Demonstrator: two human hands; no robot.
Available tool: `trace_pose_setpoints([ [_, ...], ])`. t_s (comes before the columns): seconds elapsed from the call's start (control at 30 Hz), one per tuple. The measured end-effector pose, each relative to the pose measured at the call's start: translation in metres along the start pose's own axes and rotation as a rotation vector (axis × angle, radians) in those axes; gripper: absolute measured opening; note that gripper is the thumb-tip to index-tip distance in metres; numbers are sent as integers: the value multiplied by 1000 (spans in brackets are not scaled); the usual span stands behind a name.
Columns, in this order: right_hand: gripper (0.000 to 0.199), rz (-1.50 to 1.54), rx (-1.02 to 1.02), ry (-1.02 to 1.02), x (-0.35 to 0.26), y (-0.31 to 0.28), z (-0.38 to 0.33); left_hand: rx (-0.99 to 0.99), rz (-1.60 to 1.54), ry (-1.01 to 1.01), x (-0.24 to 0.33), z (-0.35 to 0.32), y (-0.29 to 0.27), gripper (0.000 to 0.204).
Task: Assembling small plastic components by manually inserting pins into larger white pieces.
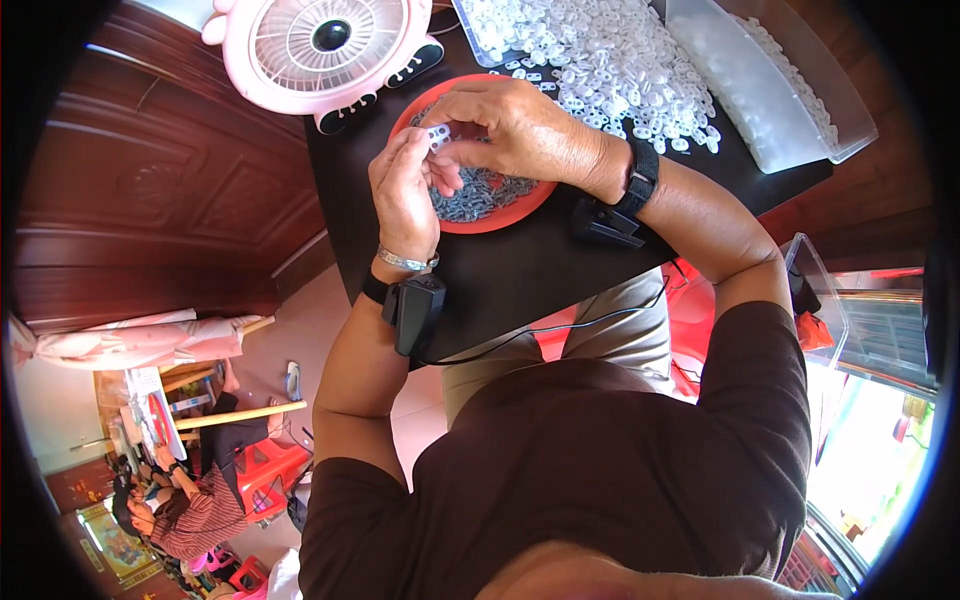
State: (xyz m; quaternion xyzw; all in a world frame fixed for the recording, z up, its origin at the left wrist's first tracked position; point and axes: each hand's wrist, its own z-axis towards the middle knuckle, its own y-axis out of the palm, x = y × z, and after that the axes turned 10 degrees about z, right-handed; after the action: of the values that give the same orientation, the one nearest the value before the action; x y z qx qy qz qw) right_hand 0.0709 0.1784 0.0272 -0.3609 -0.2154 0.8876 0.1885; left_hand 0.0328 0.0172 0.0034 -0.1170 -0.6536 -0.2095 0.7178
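The left hand (403, 195) rose over the near edge of the black tabletop (520, 270), its grip pinched on a small white plastic piece (438, 135). The right hand (520, 125) met it from the right, fingers curled together at the same piece. Beneath both sat a red bowl (500, 215) of small grey parts (485, 192). Farther off lay a heap of white pieces (610, 60), with a pink fan (320, 45) far left.

A clear plastic bin (800, 110) of small white parts stands at the black table's far right corner, beside a loose heap. A framed, colourful picture (118, 545) leans at lower left. No labels or screens are in sight.
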Motion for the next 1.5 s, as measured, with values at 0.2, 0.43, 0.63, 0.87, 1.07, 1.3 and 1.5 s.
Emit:
trace_pose_setpoints([
  [0.2, 32, 94, -38, -22, 4, -3, 0, -54, 21, 43, 3, 1, -2, 27],
  [0.43, 30, 65, -14, -77, 0, -4, 1, -63, 52, 81, 5, -1, 0, 26],
  [0.63, 27, 48, -15, -81, -1, -4, 0, -108, 169, 91, 3, 0, -4, 31],
  [0.87, 26, 62, -15, -117, -3, -6, 1, -111, 203, 102, 4, -1, -5, 32],
  [1.07, 26, 82, -9, -94, -7, -4, 0, -81, 216, 153, 6, -5, -2, 33],
  [1.3, 28, 27, 41, -130, -1, 4, -1, -8, 143, 131, -1, -3, 1, 30],
  [1.5, 26, -14, 30, -67, 1, 4, -3, 18, 155, 69, 0, -3, 6, 29],
])
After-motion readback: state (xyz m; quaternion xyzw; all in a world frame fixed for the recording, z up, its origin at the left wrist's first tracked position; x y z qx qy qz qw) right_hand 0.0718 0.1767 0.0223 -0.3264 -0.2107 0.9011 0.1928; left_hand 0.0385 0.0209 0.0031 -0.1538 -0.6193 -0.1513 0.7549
